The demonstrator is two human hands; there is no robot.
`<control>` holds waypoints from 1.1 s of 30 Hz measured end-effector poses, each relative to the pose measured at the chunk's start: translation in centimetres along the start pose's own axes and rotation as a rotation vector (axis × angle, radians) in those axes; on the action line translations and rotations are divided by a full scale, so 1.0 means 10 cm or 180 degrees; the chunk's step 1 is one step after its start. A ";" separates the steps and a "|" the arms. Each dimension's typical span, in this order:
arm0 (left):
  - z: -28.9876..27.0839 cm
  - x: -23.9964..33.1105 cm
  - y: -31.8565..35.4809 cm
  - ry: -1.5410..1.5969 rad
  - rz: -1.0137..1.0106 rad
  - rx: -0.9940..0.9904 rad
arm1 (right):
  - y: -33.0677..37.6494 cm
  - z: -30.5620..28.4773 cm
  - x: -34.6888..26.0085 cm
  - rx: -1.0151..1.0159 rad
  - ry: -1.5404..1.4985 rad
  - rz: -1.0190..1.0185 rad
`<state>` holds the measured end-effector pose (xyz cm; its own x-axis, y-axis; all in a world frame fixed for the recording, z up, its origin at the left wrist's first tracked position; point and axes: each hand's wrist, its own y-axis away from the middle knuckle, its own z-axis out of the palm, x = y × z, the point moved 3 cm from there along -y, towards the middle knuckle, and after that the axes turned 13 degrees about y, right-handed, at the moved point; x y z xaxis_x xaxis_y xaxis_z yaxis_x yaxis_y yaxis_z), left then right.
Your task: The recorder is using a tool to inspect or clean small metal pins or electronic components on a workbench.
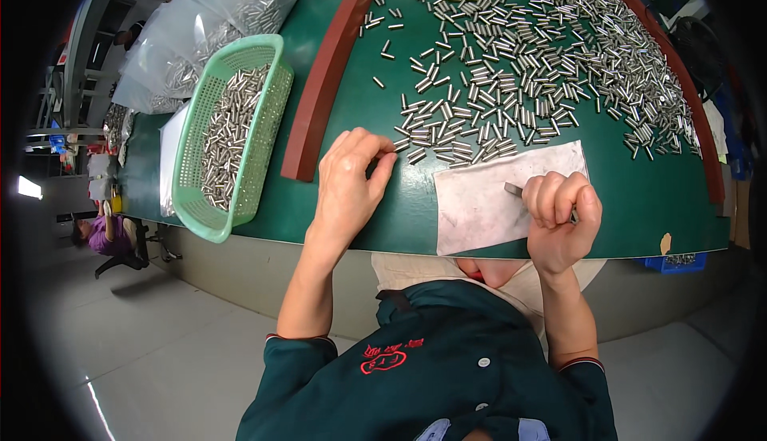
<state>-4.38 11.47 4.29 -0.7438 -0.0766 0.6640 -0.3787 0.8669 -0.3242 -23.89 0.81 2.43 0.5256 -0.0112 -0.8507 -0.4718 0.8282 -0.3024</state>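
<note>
Many short, shiny metal pins lie spread over the green tabletop. At their near left edge is my left hand, its fingers curled and thumb and forefinger pinched together beside a few loose pins. Whatever may be between those fingertips is hidden. My right hand is closed in a fist over a stained white cloth. From that fist, on its left side, sticks the blunt end of a grey metal bar; the fingers cover most of it.
A dark red wooden rail borders the pins on the left, with more rail behind and at right. Left of it stands a green perforated basket of pins. Clear plastic bags sit behind. A person is far left.
</note>
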 end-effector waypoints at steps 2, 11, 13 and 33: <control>0.03 -0.01 0.01 -0.0026 0.0041 -0.0010 | 0.00 0.00 0.01 -0.0018 0.0017 -0.0004; 0.16 0.13 0.04 0.0113 0.0167 0.0025 | -0.02 -0.02 0.01 0.0014 -0.0211 0.0006; 0.29 0.34 0.11 0.0671 0.0324 -0.0242 | -0.03 -0.06 -0.02 -0.0003 -0.0230 -0.0201; 0.66 0.45 0.26 0.0950 0.0106 -0.0250 | -0.08 0.10 0.03 0.0038 -0.0399 0.0926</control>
<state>-12.32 10.18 1.98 -0.5560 0.0906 0.8262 -0.3045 0.9028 -0.3039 -22.63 0.66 2.83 0.4533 0.2956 -0.8409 -0.6071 0.7931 -0.0485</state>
